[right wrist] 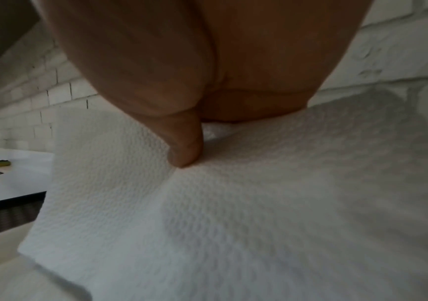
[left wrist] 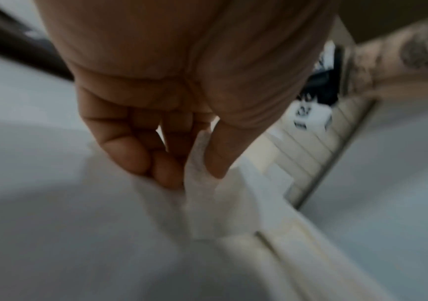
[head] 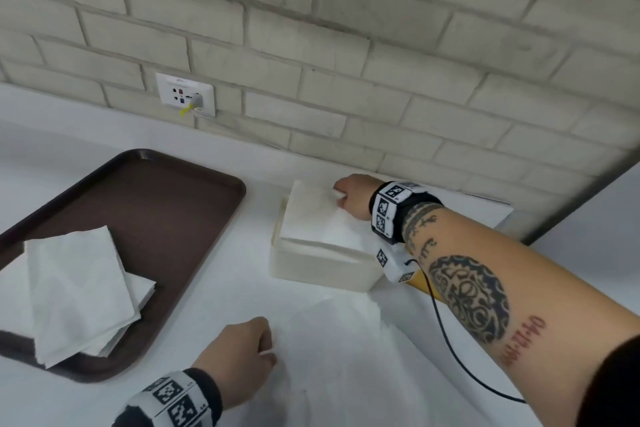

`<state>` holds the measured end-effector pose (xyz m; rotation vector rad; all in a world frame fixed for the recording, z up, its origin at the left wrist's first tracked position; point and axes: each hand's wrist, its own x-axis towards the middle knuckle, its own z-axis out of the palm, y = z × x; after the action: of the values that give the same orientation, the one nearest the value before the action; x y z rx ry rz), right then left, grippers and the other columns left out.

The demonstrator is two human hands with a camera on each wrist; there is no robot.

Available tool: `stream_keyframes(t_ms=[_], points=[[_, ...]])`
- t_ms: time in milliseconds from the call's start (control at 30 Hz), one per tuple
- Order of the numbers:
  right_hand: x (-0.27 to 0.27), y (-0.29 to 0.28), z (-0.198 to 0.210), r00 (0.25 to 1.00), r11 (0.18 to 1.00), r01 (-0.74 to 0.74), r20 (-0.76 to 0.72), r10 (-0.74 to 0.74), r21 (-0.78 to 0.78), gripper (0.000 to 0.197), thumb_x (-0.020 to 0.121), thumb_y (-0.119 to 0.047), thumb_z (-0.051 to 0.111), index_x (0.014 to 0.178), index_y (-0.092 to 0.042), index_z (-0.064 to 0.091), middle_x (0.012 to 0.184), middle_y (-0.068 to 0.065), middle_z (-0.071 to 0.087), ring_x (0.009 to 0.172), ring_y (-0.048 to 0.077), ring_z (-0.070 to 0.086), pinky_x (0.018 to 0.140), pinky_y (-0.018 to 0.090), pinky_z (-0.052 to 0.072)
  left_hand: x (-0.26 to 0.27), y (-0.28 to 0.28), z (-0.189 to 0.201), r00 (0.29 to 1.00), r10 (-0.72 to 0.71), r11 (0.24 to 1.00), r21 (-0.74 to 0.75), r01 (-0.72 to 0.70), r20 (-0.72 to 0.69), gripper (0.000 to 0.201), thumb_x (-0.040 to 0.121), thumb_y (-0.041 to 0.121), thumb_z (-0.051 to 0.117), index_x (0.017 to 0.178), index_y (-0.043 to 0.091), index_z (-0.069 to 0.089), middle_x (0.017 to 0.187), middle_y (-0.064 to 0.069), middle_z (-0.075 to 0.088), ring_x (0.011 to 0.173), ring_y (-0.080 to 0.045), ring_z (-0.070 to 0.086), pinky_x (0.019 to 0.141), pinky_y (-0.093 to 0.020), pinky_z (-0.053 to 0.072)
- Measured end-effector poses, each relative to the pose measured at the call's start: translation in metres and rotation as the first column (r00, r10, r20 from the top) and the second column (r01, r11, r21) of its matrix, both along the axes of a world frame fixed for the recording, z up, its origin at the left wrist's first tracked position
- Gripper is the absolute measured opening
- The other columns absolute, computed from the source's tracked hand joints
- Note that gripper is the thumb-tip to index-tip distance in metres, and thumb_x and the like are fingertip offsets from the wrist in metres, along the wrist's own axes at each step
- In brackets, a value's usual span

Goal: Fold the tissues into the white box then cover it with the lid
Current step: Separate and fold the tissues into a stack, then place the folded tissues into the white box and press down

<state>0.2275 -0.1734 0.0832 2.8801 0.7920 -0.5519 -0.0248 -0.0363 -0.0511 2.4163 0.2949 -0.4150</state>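
Observation:
The white box [head: 322,270] stands on the white counter near the brick wall. A folded tissue [head: 318,218] lies across its open top. My right hand [head: 341,196] pinches this tissue at its far right corner; in the right wrist view the thumb [right wrist: 184,154] presses on the embossed tissue [right wrist: 233,203] and the fingers are hidden. Another tissue [head: 339,357] lies spread on the counter in front of the box. My left hand [head: 272,354] pinches its left edge, with the tissue [left wrist: 200,193] held between thumb and fingers [left wrist: 166,173]. A flat white panel [head: 495,213], perhaps the lid, lies behind the box.
A brown tray [head: 194,163] at the left holds a stack of tissues [head: 79,291]. A wall socket [head: 185,94] with a plug sits above the counter. A yellowish piece [head: 424,284] shows under my right wrist. A black cable [head: 450,350] hangs from the right wrist.

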Motion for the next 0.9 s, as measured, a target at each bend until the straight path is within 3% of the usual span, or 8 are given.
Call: stream_keyframes(t_ms=[100,233,300,500,667,767,833,900], points=[[0.003,0.017,-0.015,0.998,0.995,-0.018,-0.066,0.011,-0.1,0.051,0.104,-0.021,0.043,0.153,-0.013,0.034,0.159,0.009,0.033,0.143,0.029,0.036,0.112,0.033,0.031,0.0,0.015,0.002,0.996,0.08,0.993,-0.093,-0.077,0.037,0.02,0.085,0.023,0.065,0.08,0.028,0.046,0.077,0.007,0.06,0.066,-0.005,0.05,0.058,-0.016,0.04],[0.009,0.022,-0.034,0.992,0.977,-0.054,-0.125,0.029,-0.208,0.04,0.098,-0.02,0.05,0.137,-0.011,0.055,0.141,0.011,0.055,0.124,0.03,0.055,0.097,0.032,0.043,-0.001,0.029,0.002,0.989,0.137,0.974,-0.189,-0.126,0.046,0.033,0.085,0.025,0.067,0.107,0.038,0.046,0.094,0.014,0.065,0.083,-0.001,0.062,0.067,-0.013,0.045],[0.01,0.021,-0.037,0.989,0.978,-0.064,-0.14,0.036,-0.2,0.036,0.097,-0.021,0.052,0.131,-0.012,0.059,0.133,0.009,0.06,0.117,0.029,0.058,0.09,0.031,0.044,0.0,0.033,0.001,0.991,0.129,0.969,-0.217,-0.117,0.042,0.039,0.084,0.025,0.065,0.116,0.038,0.046,0.098,0.017,0.065,0.089,-0.001,0.062,0.07,-0.014,0.046],[0.006,0.023,-0.042,0.991,0.978,-0.101,-0.109,0.082,-0.183,0.037,0.099,-0.025,0.054,0.133,-0.01,0.056,0.132,0.01,0.058,0.116,0.029,0.057,0.079,0.026,0.036,0.005,0.034,0.001,0.995,0.093,0.972,-0.221,-0.084,0.029,0.024,0.087,0.023,0.06,0.108,0.032,0.054,0.098,0.015,0.066,0.091,-0.002,0.062,0.069,-0.014,0.045],[-0.003,0.008,-0.03,1.0,0.999,-0.02,0.012,0.02,0.038,0.046,0.094,-0.025,0.063,0.138,-0.022,0.051,0.135,0.005,0.057,0.118,0.026,0.056,0.099,0.033,0.046,0.007,0.033,0.002,0.996,0.089,0.965,-0.251,-0.078,0.032,0.021,0.085,0.021,0.058,0.103,0.032,0.058,0.096,0.014,0.068,0.091,-0.003,0.063,0.072,-0.017,0.048],[-0.015,-0.013,-0.021,0.989,0.994,0.049,0.135,-0.063,0.102,0.028,0.095,-0.023,0.056,0.122,-0.023,0.062,0.123,0.005,0.064,0.108,0.025,0.061,0.096,0.035,0.049,0.007,0.033,0.001,0.995,0.086,0.963,-0.262,-0.07,0.051,0.027,0.085,0.018,0.057,0.106,0.034,0.061,0.099,0.017,0.069,0.092,-0.001,0.064,0.074,-0.016,0.048],[-0.03,-0.024,-0.023,0.992,0.996,0.081,0.096,-0.084,0.032,0.027,0.098,-0.029,0.048,0.11,-0.017,0.069,0.114,0.005,0.069,0.101,0.025,0.063,0.091,0.032,0.051,0.007,0.031,0.001,0.992,0.104,0.956,-0.283,-0.079,0.074,0.032,0.087,0.015,0.056,0.109,0.037,0.064,0.1,0.019,0.071,0.093,0.001,0.064,0.074,-0.014,0.048],[-0.048,-0.028,-0.032,0.995,0.994,0.07,-0.064,-0.075,-0.082,0.043,0.102,-0.04,0.036,0.112,-0.013,0.068,0.115,0.007,0.069,0.103,0.026,0.062,0.093,0.034,0.048,0.007,0.028,0.004,0.98,0.164,0.943,-0.31,-0.121,0.115,0.025,0.092,0.015,0.057,0.103,0.034,0.068,0.091,0.018,0.072,0.085,0.002,0.065,0.073,-0.016,0.05]])
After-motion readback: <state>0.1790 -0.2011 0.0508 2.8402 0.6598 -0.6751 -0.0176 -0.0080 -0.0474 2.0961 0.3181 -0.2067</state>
